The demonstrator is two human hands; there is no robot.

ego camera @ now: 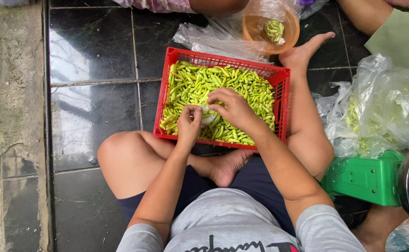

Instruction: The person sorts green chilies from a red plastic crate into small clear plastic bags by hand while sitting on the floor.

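A red plastic crate [283,100] full of small green chilies [242,86] rests on my crossed legs. Both hands are over its near side. My left hand [188,122] and my right hand [232,108] pinch a small clear plastic bag [208,116] between them, fingers closed on it, just above the chilies. What is inside the bag is hidden by my fingers.
Dark glossy floor tiles [92,60] lie to the left, a concrete strip [8,93] beyond. A green scale [363,179] and a clear bag of chilies [386,112] sit at right. An orange bowl [270,28] and other people's limbs are at the top.
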